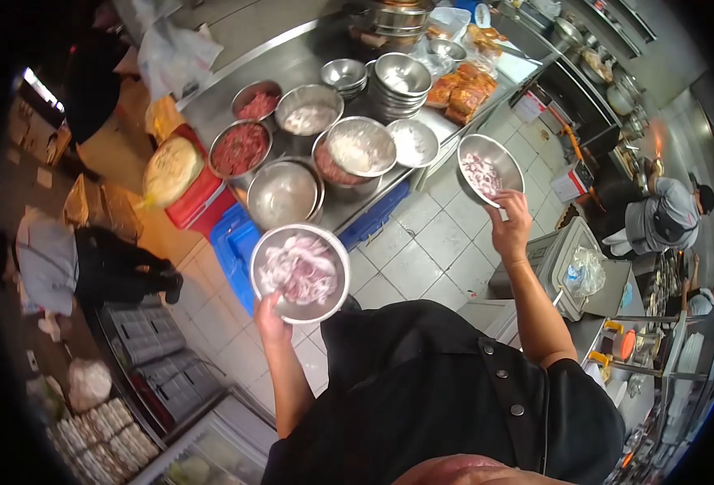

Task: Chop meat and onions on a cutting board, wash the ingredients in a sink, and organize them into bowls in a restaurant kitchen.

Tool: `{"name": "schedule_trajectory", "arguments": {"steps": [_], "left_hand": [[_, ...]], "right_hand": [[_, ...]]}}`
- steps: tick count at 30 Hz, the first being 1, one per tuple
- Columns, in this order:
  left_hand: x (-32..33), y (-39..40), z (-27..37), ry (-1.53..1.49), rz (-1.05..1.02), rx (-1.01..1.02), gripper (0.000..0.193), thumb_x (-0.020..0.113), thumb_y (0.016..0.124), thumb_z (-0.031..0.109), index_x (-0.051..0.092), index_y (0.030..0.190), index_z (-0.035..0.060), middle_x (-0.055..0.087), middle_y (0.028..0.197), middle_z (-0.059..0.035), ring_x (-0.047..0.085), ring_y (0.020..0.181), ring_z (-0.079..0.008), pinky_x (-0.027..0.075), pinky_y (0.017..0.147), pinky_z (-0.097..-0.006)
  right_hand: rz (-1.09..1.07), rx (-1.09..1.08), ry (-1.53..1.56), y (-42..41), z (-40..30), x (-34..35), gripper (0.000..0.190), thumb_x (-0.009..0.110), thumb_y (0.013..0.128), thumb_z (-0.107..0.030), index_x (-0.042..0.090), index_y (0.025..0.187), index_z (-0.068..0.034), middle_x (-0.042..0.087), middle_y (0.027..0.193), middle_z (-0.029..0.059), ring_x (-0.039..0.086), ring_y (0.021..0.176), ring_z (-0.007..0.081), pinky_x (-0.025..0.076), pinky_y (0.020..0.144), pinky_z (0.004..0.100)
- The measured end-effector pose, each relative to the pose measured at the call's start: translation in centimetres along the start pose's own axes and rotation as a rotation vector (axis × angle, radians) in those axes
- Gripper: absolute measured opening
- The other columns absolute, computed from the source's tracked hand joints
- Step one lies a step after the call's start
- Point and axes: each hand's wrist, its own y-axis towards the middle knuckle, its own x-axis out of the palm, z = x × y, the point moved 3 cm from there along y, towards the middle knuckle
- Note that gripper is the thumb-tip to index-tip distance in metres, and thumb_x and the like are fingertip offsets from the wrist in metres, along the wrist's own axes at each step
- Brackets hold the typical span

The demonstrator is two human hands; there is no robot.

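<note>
My left hand (274, 321) grips the near rim of a steel mixing bowl (343, 273). Inside lies a heap of pale pink and white raw strips (302, 270) that look like squid. Off to the right, my right hand (510, 219) holds a second steel bowl (510, 163) by its rim, tilted above the tiled floor. Smaller purplish-white raw pieces (481, 174) sit in that one. Beyond both hands is a steel worktable (211, 91). Near its edge stand a nested pair of bowls (281, 194), a bowl of red minced meat (240, 148) and a bowl with white powder (363, 145).
Stacked steel bowls (402, 82) and seasoned meat slabs (463, 91) crowd the table's far side. A blue plastic bin (235, 242) and a red container (199, 206) adjoin it. A lidded grey bin (566, 267) stands right. One person (84, 260) is left, another (666, 212) far right.
</note>
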Motion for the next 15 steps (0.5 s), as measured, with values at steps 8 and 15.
{"name": "schedule_trajectory", "arguments": {"steps": [8, 15], "left_hand": [[24.7, 10.4, -2.1, -0.037, -0.327, -0.213, 0.042, 0.054, 0.089, 0.007, 0.054, 0.129, -0.0067, 0.064, 0.123, -0.02, 0.067, 0.107, -0.032, 0.056, 0.093, -0.0461], [35.9, 13.7, -9.2, -0.011, -0.232, -0.197, 0.054, 0.053, 0.086, 0.006, 0.051, 0.139, -0.0041, 0.063, 0.129, -0.016, 0.064, 0.114, -0.0278, 0.051, 0.1, -0.0406]], "right_hand": [[0.072, 0.077, -0.099, 13.3, 18.4, 4.1, 0.022, 0.082, 0.076, -0.008, 0.063, 0.085, 0.001, 0.064, 0.085, 0.015, 0.059, 0.086, 0.0357, 0.048, 0.076, 0.0427], [0.054, 0.022, -0.078, 27.6, 39.9, 15.2, 0.019, 0.078, 0.08, -0.011, 0.063, 0.082, -0.001, 0.063, 0.085, 0.016, 0.058, 0.088, 0.039, 0.048, 0.078, 0.0472]]}}
